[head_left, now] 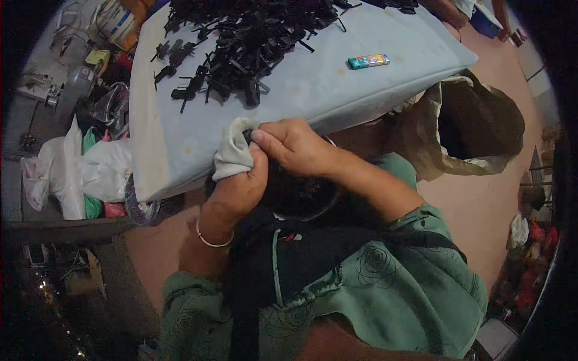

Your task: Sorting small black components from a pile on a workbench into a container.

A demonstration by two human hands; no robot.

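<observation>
Close together in front of me, at the near edge of the covered table, both my hands are closed. My left hand (239,188) has a whitish cloth (233,151) wrapped around its fingers and grips a small black piece (248,136). At that same piece, my right hand (295,145) pinches with thumb and forefinger. Most of the piece is hidden by the fingers and the cloth, so its shape is unclear. Below my hands, a dark round basin (307,195) sits at my lap, its contents too dark to make out.
A heap of small black plastic parts (241,54) covers the far left of the pale table (337,99). A small colourful packet (368,61) lies to its right. A large open brown sack (415,141) stands at right. Plastic bags (107,171) sit at left. Another person's arm (448,11) shows far right.
</observation>
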